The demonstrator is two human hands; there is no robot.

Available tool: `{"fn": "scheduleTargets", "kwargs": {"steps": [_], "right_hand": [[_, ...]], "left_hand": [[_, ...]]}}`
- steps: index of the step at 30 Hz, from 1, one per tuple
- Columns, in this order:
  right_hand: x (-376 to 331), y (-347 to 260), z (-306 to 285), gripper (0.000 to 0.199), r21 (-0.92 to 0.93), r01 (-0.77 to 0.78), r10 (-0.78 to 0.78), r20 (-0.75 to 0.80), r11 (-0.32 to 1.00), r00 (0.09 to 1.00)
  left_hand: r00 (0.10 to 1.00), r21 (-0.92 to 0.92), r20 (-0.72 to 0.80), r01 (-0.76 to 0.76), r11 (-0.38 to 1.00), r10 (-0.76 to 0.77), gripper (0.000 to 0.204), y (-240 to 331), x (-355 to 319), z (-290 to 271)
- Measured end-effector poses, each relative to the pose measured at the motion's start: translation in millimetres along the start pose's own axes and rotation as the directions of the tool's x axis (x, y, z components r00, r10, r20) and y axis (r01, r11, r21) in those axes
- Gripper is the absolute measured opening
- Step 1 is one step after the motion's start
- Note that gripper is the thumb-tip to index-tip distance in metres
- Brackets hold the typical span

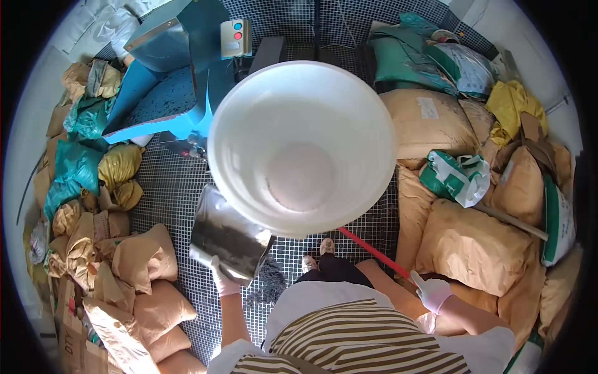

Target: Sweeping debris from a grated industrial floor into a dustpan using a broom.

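My left hand (224, 278), in a white glove, grips the near rim of a shiny metal pan (225, 234). The pan is tilted over the floor, with dark patches on its inner face. Beside it, a heap of dark grey granules (269, 283) lies on the floor left of my shoes. In my right hand (432, 294), also gloved, is a red stick handle (377, 254). The handle slants up and to the left, and its far end is hidden behind a large white round tub (302, 131) with a pinkish bottom, which fills the upper middle.
A blue machine (159, 93) with a dark-speckled tray and a button box (236, 38) stands at the far left. Brown sacks (476, 246) and green sacks (411, 59) are stacked on the right. More paper bags (146, 255) crowd the left. The floor (165, 187) has a grid pattern.
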State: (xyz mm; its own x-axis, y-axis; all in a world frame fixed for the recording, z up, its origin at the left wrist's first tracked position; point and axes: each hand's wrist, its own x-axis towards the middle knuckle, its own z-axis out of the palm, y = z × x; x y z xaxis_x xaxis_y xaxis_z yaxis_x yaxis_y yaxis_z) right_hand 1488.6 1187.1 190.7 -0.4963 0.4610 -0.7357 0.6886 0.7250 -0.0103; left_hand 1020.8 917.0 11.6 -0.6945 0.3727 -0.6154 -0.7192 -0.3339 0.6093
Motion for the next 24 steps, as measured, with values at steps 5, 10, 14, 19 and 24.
{"fn": "scheduleTargets", "kwargs": {"steps": [5,10,14,19,24], "right_hand": [[-1,-28,-16,0.054,-0.037,0.072,-0.067,0.137,0.997,0.988],[21,-32,0,0.054,0.001,0.199,-0.198,0.124,0.980,0.972],[45,-49,-22,0.051,0.078,0.104,-0.119,0.217,0.992,0.969],[86,-28,-33,0.056,0.138,0.195,-0.225,0.260,0.971,0.939],[85,-22,-62,0.059,0.273,-0.073,-0.085,0.527,0.959,0.845]], "left_hand": [[0.992,0.041,-0.082,-0.092,0.995,0.095,0.071,20,-41,-50],[0.988,-0.129,-0.139,-0.087,0.988,0.069,0.077,35,-65,-133],[0.974,-0.172,-0.202,-0.136,0.976,0.100,0.077,46,-99,-122],[0.912,-0.084,-0.302,-0.316,0.945,0.278,0.073,48,-115,-131],[0.899,-0.126,-0.326,-0.349,0.929,0.293,0.072,37,-129,-151]]}}
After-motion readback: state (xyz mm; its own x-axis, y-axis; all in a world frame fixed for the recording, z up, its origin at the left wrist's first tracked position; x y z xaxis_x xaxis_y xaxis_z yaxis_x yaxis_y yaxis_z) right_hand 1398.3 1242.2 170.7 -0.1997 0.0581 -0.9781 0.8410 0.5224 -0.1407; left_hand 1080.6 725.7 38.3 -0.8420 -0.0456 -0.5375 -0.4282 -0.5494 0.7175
